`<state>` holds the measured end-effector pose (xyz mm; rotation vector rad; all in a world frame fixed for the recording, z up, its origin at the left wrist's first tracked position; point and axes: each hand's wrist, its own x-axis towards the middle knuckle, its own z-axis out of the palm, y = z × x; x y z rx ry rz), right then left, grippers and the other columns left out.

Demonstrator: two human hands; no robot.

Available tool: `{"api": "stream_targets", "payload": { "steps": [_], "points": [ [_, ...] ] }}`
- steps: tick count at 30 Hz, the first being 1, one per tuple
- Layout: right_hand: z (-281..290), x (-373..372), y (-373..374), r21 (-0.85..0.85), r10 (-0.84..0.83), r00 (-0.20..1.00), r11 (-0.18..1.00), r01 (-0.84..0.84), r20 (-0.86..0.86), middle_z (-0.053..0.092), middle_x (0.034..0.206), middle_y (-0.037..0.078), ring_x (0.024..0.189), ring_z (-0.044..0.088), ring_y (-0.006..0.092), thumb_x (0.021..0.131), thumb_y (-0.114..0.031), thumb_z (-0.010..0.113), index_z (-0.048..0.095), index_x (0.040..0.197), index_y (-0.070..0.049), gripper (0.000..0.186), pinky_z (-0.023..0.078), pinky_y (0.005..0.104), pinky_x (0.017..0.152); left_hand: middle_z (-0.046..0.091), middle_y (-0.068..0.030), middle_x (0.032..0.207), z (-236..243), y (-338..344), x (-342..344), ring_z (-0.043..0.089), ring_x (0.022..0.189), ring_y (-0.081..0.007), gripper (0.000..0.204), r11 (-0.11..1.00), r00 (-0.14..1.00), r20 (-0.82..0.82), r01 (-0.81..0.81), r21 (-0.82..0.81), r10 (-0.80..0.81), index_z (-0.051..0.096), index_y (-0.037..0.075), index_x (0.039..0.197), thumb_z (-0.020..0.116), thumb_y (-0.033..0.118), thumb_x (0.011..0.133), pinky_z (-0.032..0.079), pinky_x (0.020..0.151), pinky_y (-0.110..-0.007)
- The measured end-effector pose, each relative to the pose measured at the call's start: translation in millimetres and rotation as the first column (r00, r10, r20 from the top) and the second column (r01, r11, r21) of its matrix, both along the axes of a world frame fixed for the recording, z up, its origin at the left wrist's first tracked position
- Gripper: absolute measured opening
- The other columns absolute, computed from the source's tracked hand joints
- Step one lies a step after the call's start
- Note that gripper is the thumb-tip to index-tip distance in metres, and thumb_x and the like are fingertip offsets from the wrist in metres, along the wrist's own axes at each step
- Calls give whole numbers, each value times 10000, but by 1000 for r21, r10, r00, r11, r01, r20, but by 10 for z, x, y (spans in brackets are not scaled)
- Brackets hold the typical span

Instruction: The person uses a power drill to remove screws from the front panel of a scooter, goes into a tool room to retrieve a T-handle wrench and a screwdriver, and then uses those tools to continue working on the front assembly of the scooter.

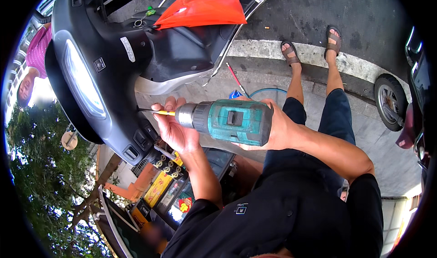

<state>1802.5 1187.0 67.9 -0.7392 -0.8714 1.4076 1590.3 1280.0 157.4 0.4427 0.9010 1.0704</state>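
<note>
A green and black cordless drill (236,119) lies level across the middle of the view. My right hand (280,128) is wrapped round its handle, which is mostly hidden beneath the body. From the chuck a long screwdriver bit with a yellow sleeve (166,113) points left. Its dark tip meets the inner side of the scooter's grey front panel (120,94), below the handlebar cover. My left hand (178,133), palm up in front of the chuck, pinches the bit around its yellow part. Whether the tip sits in a screw is too small to tell.
An orange-red plastic bag (205,7) covers the scooter's seat area, beside keys (139,23) on a ring. A red-handled tool with a blue hose (236,78) lies on the pavement. Another vehicle's wheel (390,101) stands at right. A person in a pink top (38,53) is at far left.
</note>
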Motion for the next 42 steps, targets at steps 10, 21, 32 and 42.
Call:
{"api": "stream_targets", "payload": {
  "steps": [10, 21, 32, 42],
  "points": [
    [226, 12, 69, -144, 121, 991, 981, -129, -60, 743, 1089, 120, 893, 737, 358, 734, -164, 849, 598, 1338, -73, 661, 601, 396, 768, 572, -26, 973, 165, 43, -27, 509, 865, -167, 231, 1000, 979, -201, -14, 17, 17, 643, 144, 1199, 546, 313, 1075, 442, 848, -382],
    [119, 78, 97, -110, 26, 999, 994, -29, -34, 724, 1019, 167, 883, 719, 368, 731, -171, 839, 632, 1235, -62, 555, 573, 398, 759, 647, -46, 1024, 87, 51, -130, 550, 916, -211, 290, 977, 939, -297, -204, -68, 176, 671, 138, 1244, 550, 334, 1069, 467, 938, -438],
    [-114, 272, 116, -267, 78, 995, 959, -91, -59, 709, 1062, 136, 961, 666, 256, 768, -132, 825, 650, 1199, -2, 483, 523, 378, 889, 656, -16, 959, -187, 106, -332, 573, 881, -184, 283, 992, 947, -322, -60, -109, 22, 667, 134, 1193, 515, 348, 1086, 477, 844, -371],
    [-103, 468, 448, -248, -79, 991, 967, 50, -107, 719, 953, 141, 818, 701, 284, 783, -165, 817, 658, 1184, -10, 458, 553, 373, 784, 651, -7, 921, -203, 367, -445, 567, 808, -169, 298, 995, 919, -382, -102, 11, 98, 623, 119, 1163, 496, 379, 1092, 471, 782, -373]
  ]
}}
